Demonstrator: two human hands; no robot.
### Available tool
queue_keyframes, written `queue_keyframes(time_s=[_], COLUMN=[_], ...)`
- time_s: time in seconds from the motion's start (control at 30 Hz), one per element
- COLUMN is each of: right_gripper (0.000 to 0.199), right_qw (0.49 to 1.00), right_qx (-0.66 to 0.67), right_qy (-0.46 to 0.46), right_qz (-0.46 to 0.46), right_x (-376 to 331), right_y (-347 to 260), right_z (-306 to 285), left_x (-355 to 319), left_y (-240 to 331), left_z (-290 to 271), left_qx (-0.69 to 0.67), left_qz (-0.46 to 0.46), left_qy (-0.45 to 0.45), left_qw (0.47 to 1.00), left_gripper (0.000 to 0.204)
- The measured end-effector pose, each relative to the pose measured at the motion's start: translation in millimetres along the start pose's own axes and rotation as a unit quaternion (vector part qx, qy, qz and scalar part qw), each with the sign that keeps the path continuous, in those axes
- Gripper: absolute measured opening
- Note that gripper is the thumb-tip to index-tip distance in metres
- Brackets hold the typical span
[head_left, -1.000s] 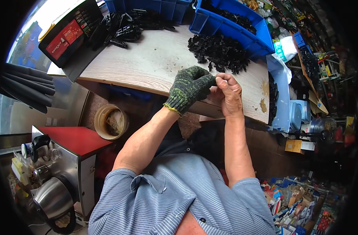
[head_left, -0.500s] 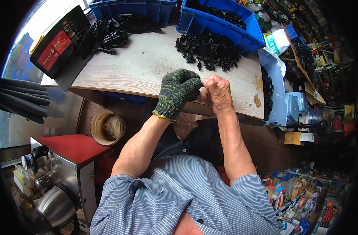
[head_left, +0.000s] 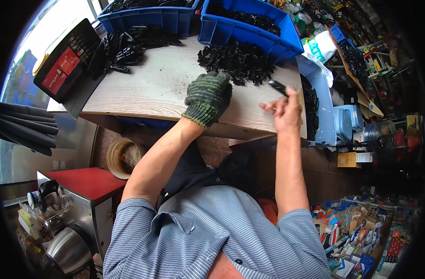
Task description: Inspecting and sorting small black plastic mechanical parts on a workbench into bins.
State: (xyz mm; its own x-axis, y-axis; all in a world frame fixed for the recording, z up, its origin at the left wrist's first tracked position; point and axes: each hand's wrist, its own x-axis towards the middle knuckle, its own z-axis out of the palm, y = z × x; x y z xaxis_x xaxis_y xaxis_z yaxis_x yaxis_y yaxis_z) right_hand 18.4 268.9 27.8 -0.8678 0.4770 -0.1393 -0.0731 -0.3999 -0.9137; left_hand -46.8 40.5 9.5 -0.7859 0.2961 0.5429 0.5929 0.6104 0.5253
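Green knitted glove covers the left hand (head_left: 208,95), fingers curled over the pile of small black plastic parts (head_left: 235,63) on the pale wooden surface (head_left: 147,88); whether it grips one cannot be told; bare right hand (head_left: 285,109) pinches one black part (head_left: 277,87); hold it firmly by its end, clear of the pile.

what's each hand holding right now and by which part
The bare right hand pinches a small black part by its lower end, between the fingertips. The gloved left hand reaches toward the pile of black parts; whether it grips anything cannot be told.
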Motion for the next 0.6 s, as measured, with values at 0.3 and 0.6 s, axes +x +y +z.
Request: queue_keyframes(time_s=[0.3,0.6], right_gripper=[0.038,0.02], right_qw=[0.986,0.991], right_qx=[-0.071,-0.12], right_qy=[0.148,0.004], right_qz=[0.01,0.055], right_x=[7.4,0.1], right_y=[-19.4,21.7], right_z=[-25.4,15.9], left_x=[8.8,6.8], left_y=[-5.3,-6.0], left_z=[12.0,19.4], left_qx=[0.057,0.065], left_qz=[0.031,0.052], left_qy=[-0.072,-0.032], left_qw=[0.995,0.996], left_gripper=[0.019,0.021])
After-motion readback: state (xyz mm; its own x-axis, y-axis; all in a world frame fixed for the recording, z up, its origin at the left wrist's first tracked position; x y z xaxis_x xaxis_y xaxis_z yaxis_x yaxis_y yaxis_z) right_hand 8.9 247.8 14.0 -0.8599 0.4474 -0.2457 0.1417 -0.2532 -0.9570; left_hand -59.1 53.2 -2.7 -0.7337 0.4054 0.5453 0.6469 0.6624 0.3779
